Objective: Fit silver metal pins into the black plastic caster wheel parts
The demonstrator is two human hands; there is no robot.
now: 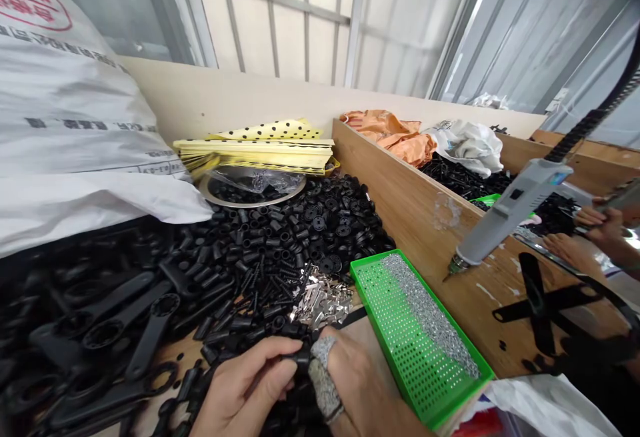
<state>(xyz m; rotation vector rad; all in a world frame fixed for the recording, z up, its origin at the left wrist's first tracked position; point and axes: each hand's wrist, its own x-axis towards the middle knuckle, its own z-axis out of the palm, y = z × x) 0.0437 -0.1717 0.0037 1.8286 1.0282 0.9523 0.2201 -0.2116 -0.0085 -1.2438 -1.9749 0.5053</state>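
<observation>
My left hand pinches a small black plastic part between thumb and forefinger, low in the middle of the head view. Against the other end of that part, my right hand is closed, with grey wrapping round one finger. What the right fingertips grip is hidden behind that wrapping. Just beyond both hands lies a heap of small silvery metal clips. Around it spread many black plastic pieces, among them short tubes, screw-like rods and round discs.
A green perforated tray of tiny metal pieces stands at right. Above a wooden divider hangs a grey electric screwdriver. Large black arms and a white sack lie left. Another person's hands are far right.
</observation>
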